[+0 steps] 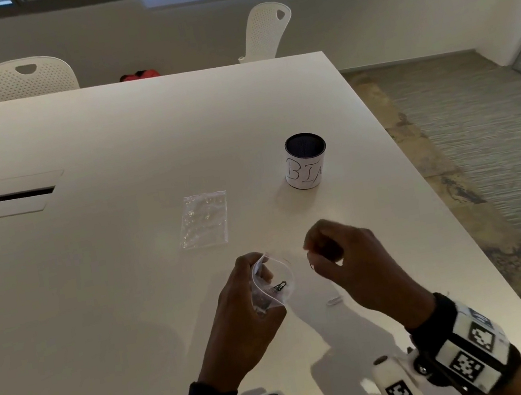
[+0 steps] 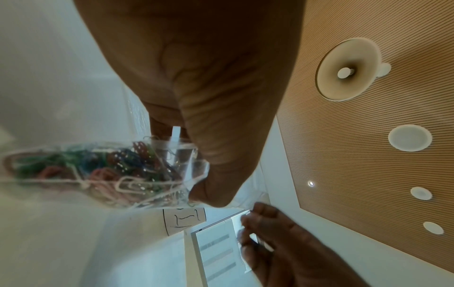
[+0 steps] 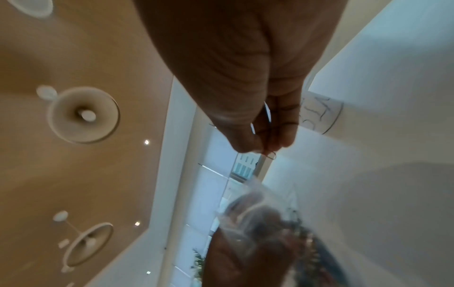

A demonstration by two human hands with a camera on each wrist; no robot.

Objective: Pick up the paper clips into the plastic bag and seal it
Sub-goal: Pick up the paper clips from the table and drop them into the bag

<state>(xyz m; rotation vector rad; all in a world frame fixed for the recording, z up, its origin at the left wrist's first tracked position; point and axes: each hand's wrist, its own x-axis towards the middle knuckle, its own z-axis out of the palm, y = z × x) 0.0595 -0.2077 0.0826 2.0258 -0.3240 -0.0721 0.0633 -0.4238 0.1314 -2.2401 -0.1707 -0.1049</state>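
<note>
My left hand (image 1: 251, 289) grips a small clear plastic bag (image 1: 276, 283) with its mouth held open toward the right. In the left wrist view the bag (image 2: 105, 170) holds several coloured paper clips (image 2: 127, 163). My right hand (image 1: 338, 253) hovers just right of the bag's mouth and pinches a thin paper clip (image 3: 269, 154) between thumb and fingertips. One white paper clip (image 1: 335, 299) lies on the white table (image 1: 129, 290) below the right hand.
A second clear plastic bag (image 1: 204, 219) lies flat on the table beyond my hands. A cylindrical cup labelled BIN (image 1: 305, 161) stands at the far right. The table's right edge runs close to my right wrist. Two white chairs (image 1: 22, 79) stand behind the table.
</note>
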